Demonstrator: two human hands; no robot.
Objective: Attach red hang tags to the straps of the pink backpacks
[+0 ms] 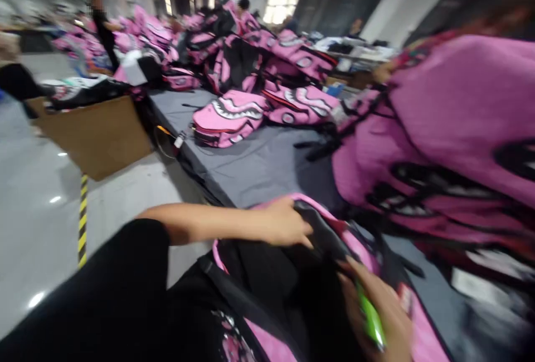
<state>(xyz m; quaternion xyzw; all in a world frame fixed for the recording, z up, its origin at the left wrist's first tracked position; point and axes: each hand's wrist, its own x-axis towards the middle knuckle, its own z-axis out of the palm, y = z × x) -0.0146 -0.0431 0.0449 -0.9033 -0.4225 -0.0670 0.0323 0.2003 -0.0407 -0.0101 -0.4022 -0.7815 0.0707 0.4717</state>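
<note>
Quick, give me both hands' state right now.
Left hand: closed on the rim of the open pink backpack.
Right hand: closed around a green tool, at the backpack's opening.

I'm gripping the open pink backpack point(292, 273) with my left hand point(284, 222) while my right hand point(376, 306) is holding a green tool point(371, 320) on the grey tabletop point(259, 167).
</note>
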